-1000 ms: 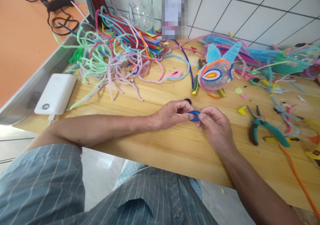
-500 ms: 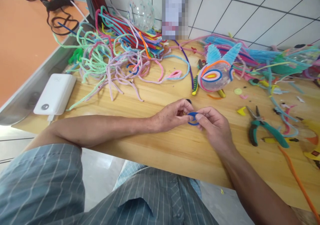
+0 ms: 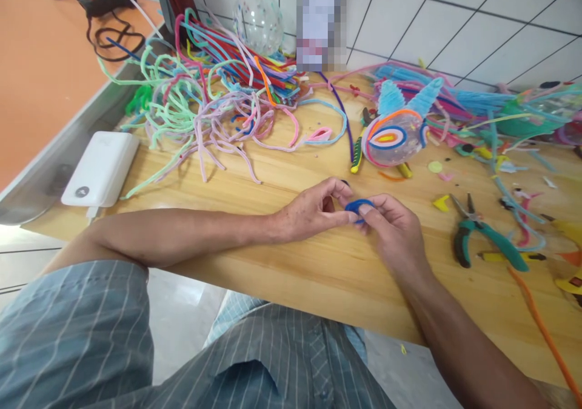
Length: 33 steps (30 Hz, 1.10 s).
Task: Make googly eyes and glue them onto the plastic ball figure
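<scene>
A blue pipe cleaner (image 3: 357,205), bent into a small coil, is pinched between my two hands over the front of the table. My left hand (image 3: 316,210) has its thumb and fingers closed at the coil's left side. On the right side, my right hand (image 3: 391,222) presses its thumb on the coil; its other fingers curl behind and are partly hidden. Beyond them sits a clear balloon figure (image 3: 394,142) with light-blue fuzzy ears and an eye of blue, white, orange and yellow rings. Green-and-yellow-handled pliers (image 3: 357,154) lie partly behind it.
Teal-handled pliers (image 3: 488,233) lie open at right near a yellow cutter (image 3: 511,256) and an orange pipe cleaner (image 3: 541,324). Tangled pipe cleaners (image 3: 218,112) heap at back left, below a speckled balloon (image 3: 258,21). A white power bank (image 3: 100,169) lies at left.
The blue coil has turned and shifted slightly right and up between my fingers, and looks more bunched. Both hands keep their hold.
</scene>
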Each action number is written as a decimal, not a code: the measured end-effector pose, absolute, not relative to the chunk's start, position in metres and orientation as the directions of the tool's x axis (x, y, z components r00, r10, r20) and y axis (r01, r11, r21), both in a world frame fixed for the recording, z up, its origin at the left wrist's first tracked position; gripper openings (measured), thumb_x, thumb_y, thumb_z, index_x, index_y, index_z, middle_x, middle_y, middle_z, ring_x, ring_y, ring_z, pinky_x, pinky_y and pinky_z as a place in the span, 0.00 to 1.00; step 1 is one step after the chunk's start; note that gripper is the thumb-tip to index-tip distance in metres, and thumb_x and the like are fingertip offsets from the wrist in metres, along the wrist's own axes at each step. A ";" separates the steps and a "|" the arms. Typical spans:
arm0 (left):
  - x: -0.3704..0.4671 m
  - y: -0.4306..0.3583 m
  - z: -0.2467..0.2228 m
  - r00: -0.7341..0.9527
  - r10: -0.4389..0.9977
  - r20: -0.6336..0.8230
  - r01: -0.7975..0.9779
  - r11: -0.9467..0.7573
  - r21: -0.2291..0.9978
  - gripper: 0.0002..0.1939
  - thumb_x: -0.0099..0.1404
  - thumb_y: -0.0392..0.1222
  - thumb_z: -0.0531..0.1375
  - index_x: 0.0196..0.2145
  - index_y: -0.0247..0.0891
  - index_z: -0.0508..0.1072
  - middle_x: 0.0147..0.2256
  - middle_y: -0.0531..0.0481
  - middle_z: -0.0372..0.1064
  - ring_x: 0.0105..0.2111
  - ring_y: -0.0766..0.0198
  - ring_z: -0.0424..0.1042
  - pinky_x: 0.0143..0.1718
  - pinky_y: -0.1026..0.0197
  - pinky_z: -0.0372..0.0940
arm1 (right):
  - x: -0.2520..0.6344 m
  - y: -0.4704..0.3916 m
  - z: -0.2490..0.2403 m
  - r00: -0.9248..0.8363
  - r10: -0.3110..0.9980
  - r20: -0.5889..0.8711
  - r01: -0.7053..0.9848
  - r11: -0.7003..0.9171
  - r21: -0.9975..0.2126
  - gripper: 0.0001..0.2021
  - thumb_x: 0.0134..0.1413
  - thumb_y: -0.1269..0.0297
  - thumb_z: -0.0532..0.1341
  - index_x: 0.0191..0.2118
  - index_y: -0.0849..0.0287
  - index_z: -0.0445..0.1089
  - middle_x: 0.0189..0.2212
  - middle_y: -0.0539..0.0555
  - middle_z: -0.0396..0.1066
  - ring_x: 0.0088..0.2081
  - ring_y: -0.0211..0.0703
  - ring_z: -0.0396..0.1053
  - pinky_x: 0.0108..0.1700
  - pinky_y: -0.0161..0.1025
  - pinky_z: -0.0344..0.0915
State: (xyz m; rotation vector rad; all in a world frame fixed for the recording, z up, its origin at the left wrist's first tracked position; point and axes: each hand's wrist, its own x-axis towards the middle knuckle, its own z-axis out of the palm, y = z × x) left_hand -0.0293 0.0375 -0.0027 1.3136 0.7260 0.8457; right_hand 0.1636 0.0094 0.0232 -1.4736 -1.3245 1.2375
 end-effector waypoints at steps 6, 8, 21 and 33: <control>-0.030 0.042 0.003 0.561 0.828 0.014 -0.175 0.102 0.979 0.17 0.65 0.52 0.68 0.35 0.33 0.74 0.32 0.52 0.71 0.33 0.68 0.68 0.39 0.62 0.62 | 0.163 0.009 0.023 -0.067 0.980 -0.190 0.197 -0.174 -0.965 0.09 0.51 0.56 0.68 0.31 0.55 0.70 0.24 0.49 0.75 0.24 0.38 0.68 0.28 0.37 0.64; -0.030 0.042 0.004 0.567 0.824 -0.002 -0.169 0.119 0.979 0.15 0.65 0.50 0.68 0.35 0.34 0.74 0.31 0.53 0.71 0.32 0.68 0.68 0.38 0.62 0.62 | 0.163 0.008 0.024 -0.077 0.982 -0.171 0.249 -0.147 -0.957 0.09 0.51 0.57 0.68 0.31 0.55 0.71 0.23 0.48 0.73 0.24 0.38 0.67 0.29 0.37 0.63; -0.029 0.042 0.003 0.553 0.832 -0.045 -0.196 0.183 0.963 0.20 0.62 0.55 0.69 0.33 0.35 0.70 0.32 0.54 0.68 0.34 0.67 0.66 0.41 0.61 0.62 | 0.164 0.006 0.015 -0.024 0.997 -0.079 0.228 -0.072 -0.971 0.08 0.57 0.58 0.67 0.30 0.54 0.71 0.22 0.47 0.71 0.25 0.38 0.66 0.31 0.38 0.63; -0.030 0.047 0.006 0.601 0.791 -0.118 0.019 0.134 0.991 0.15 0.60 0.48 0.66 0.27 0.37 0.65 0.25 0.59 0.58 0.27 0.71 0.56 0.30 0.64 0.52 | 0.163 0.006 0.025 -0.047 0.994 -0.094 0.358 -0.071 -0.931 0.09 0.53 0.57 0.68 0.29 0.55 0.72 0.22 0.47 0.70 0.25 0.38 0.64 0.30 0.37 0.60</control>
